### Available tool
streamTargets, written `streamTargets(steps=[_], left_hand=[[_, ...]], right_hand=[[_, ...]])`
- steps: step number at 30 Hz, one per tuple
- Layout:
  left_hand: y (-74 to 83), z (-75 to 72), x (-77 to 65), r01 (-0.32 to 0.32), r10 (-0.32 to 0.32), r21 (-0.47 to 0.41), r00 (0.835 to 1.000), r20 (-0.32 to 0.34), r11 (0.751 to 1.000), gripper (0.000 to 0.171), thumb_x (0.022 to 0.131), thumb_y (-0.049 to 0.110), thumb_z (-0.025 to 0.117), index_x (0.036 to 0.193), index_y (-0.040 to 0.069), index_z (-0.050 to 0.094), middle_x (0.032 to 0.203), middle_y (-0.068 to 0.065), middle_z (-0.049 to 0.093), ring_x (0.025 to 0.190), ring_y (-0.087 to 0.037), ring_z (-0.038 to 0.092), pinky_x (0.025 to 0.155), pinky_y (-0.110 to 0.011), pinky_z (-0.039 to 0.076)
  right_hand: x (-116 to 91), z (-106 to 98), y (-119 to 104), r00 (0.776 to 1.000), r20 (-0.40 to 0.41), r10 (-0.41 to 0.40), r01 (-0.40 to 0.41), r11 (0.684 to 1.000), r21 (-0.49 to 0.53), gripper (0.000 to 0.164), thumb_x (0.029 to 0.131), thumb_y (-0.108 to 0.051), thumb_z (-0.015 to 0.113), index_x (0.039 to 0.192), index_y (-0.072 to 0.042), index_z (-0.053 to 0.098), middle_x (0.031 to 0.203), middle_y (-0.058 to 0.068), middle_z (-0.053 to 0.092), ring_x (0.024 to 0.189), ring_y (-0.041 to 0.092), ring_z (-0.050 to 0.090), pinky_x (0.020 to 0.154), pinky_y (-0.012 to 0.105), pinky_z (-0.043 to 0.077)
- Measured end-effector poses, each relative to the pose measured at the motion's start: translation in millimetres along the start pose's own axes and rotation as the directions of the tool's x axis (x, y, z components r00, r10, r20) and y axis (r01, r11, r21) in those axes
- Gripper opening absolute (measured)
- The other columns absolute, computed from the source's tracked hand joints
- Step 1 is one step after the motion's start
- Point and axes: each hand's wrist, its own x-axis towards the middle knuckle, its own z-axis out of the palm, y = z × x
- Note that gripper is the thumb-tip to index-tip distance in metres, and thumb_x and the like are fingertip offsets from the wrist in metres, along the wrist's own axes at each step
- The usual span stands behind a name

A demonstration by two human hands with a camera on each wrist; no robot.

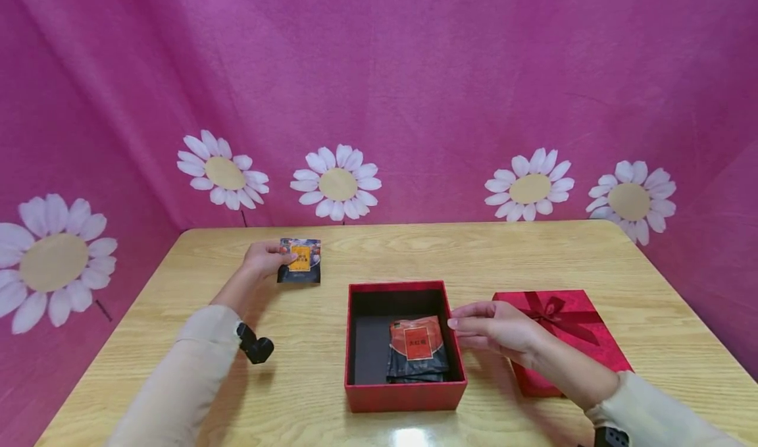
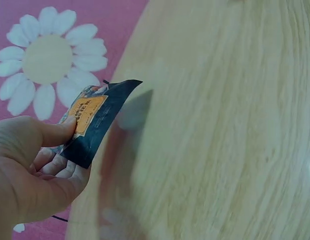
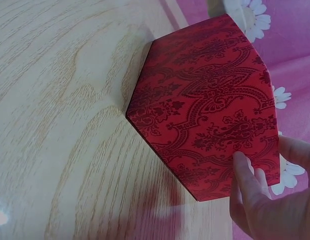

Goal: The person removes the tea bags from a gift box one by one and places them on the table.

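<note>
In the head view my left hand [image 1: 263, 260] holds a dark packet [image 1: 300, 274] with an orange label above the table's far left part. The left wrist view shows the thumb on the front of this packet [image 2: 97, 131] and the fingers behind it. My right hand [image 1: 503, 328] rests its fingertips against the outer right side of an uncovered red box [image 1: 406, 397]. Seen from the right wrist, fairly straight fingers touch the patterned box wall [image 3: 210, 110]. Inside the box, toward its right side, lies a small stack of dark packets [image 1: 417, 345], the top one with a red label.
A red lid [image 1: 583, 325] with a ribbon bow lies right of the box, partly behind my right forearm. Everything stands on a light wooden table [image 1: 296, 368]. A pink curtain [image 1: 414, 105] with white daisies hangs behind and at both sides.
</note>
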Motion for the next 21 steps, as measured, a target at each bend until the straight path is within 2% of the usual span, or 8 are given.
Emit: streamTargets(steps=[4,7,10,16,21], left_hand=[[-5.1,4.1,8.0,-0.006,0.008,0.048,0.999,-0.032,0.999,0.027,0.091,0.018,0.064,0.106,-0.004,0.060,0.108,-0.013,0.056,0.096,-0.018,0.049,0.078,-0.024,0.044],[-6.8,8.0,11.8,-0.004,0.005,0.023,0.999,-0.053,1.000,0.022,0.089,0.014,0.067,0.101,-0.003,0.061,0.106,-0.013,0.058,0.095,-0.019,0.053,0.078,-0.024,0.047],[-7.2,11.1,13.2,-0.005,0.008,0.042,0.996,-0.083,0.999,0.018,0.087,0.014,0.070,0.093,-0.001,0.061,0.102,-0.012,0.058,0.092,-0.019,0.053,0.074,-0.023,0.047],[-4.3,13.3,11.0,-0.017,0.041,0.173,0.989,-0.141,0.985,0.019,0.084,0.018,0.074,0.081,0.004,0.061,0.091,-0.009,0.056,0.086,-0.019,0.048,0.065,-0.021,0.040],[-2.2,14.0,10.0,-0.040,0.075,0.221,0.985,-0.156,0.975,0.020,0.082,0.017,0.075,0.073,0.006,0.059,0.088,-0.009,0.057,0.085,-0.020,0.048,0.068,-0.024,0.043]], right_hand=[[0,0,0,1.000,-0.001,0.003,-0.003,1.000,0.003,0.053,0.089,-0.027,0.068,0.128,0.005,0.052,0.106,0.003,0.070,0.094,0.013,0.069,0.091,0.032,0.057],[0,0,-1,1.000,-0.002,0.005,-0.005,1.000,0.008,0.052,0.089,-0.026,0.068,0.127,0.005,0.052,0.106,0.003,0.070,0.094,0.013,0.070,0.091,0.032,0.057],[-1,1,-1,1.000,-0.005,0.007,-0.007,1.000,0.012,0.051,0.089,-0.026,0.068,0.126,0.005,0.053,0.105,0.003,0.070,0.094,0.013,0.070,0.090,0.033,0.057],[-1,2,-1,1.000,-0.005,-0.005,0.005,1.000,0.024,0.050,0.089,-0.025,0.068,0.125,0.006,0.053,0.103,0.003,0.071,0.093,0.013,0.070,0.089,0.032,0.057],[-1,2,-1,1.000,-0.016,0.000,0.001,1.000,0.019,0.051,0.089,-0.025,0.068,0.126,0.006,0.053,0.103,0.003,0.070,0.093,0.013,0.070,0.089,0.032,0.057]])
